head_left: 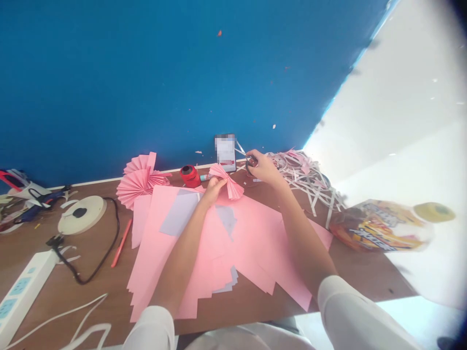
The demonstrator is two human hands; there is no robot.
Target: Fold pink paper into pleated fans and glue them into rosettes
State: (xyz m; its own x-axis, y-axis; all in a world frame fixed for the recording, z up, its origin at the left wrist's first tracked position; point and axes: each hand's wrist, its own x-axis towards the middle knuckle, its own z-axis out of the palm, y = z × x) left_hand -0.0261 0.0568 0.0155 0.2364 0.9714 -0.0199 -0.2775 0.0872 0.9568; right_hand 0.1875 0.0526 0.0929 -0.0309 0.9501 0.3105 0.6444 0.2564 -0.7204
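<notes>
My left hand [213, 190] pinches the gathered base of a folded pink paper fan [228, 182], held just above a spread of overlapping pink paper sheets [248, 248]. My right hand [263, 167] is shut on a pair of scissors [248, 164] at the back of the desk, a short way to the right of the fan. The scissors' blades point back and left, and part of their handles is hidden by my fingers. Just left of the fan lie a red tape roll [189, 176] and a glue stick [206, 178].
Two finished pink paper fans [140, 181] lie at the back left against a blue wall [146, 82]. A tangle of paper strips [302, 175] lies right of my hands. Also on the wooden desk [91, 287]: a snack bag [379, 226], power strip [22, 291], cables, and a glue gun [40, 204].
</notes>
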